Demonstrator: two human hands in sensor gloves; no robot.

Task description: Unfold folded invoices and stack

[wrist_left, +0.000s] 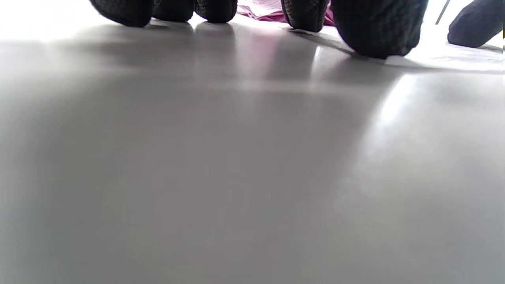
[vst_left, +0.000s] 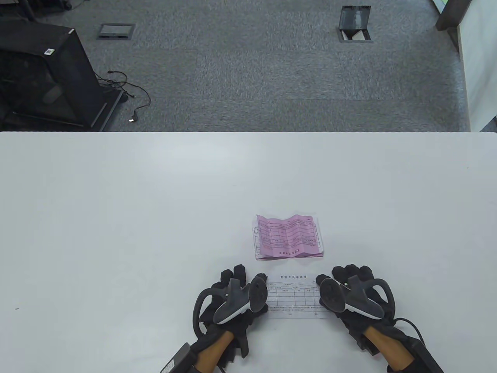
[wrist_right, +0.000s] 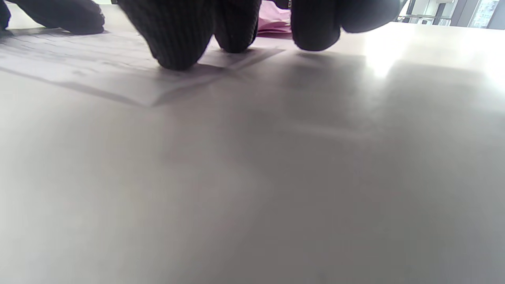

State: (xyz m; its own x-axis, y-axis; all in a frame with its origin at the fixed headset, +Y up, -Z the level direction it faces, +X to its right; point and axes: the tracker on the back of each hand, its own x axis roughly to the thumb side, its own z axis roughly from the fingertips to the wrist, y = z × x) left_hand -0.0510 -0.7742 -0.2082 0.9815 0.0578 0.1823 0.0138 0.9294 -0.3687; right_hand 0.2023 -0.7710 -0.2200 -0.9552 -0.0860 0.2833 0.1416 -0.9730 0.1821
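Table view: left hand [vst_left: 233, 297] and right hand [vst_left: 351, 293] press white invoice [vst_left: 294, 296] flat.

One camera is looking down at my table [vst_left: 116, 194]; both wrist cameras are skimming it, sharing the white invoice [vst_left: 294, 297].

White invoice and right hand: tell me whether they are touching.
Touching. In the right wrist view, the right hand's fingertips press down on the white invoice near its corner, with no gap showing.
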